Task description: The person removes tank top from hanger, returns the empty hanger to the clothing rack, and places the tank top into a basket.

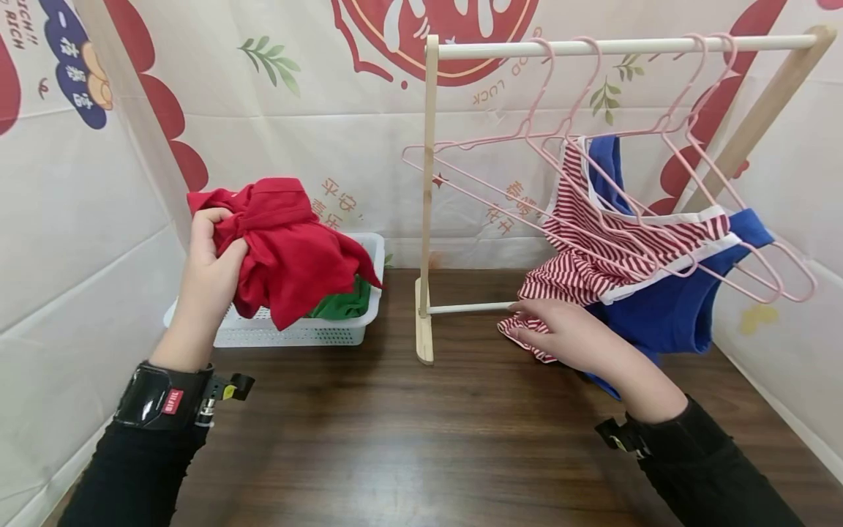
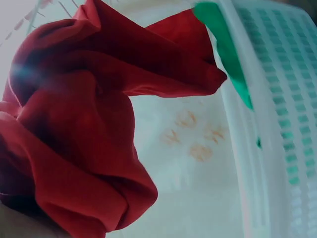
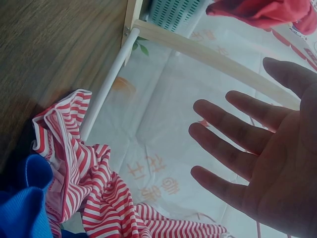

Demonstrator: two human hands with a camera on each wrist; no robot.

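My left hand (image 1: 214,271) grips a bunched red garment (image 1: 290,245), thumb and fingers pinching its left side, and holds it above the white basket (image 1: 290,337). Inside that basket lies a green cloth (image 1: 342,301), partly covered by the red one in the head view. On the right, my right hand (image 1: 573,333) holds nothing; its fingers are spread in the right wrist view. It is in front of a red-and-white striped garment (image 1: 560,271) that hangs on a pink hanger (image 1: 527,139). Behind the striped piece hangs a blue garment (image 1: 678,315).
A wooden rack with a white top bar (image 1: 500,50) stands at the back right, its left post (image 1: 428,183) between basket and garments. Several pink hangers hang from the bar. Printed white cloth (image 1: 296,146) lines the sides and back of the brown table (image 1: 395,439).
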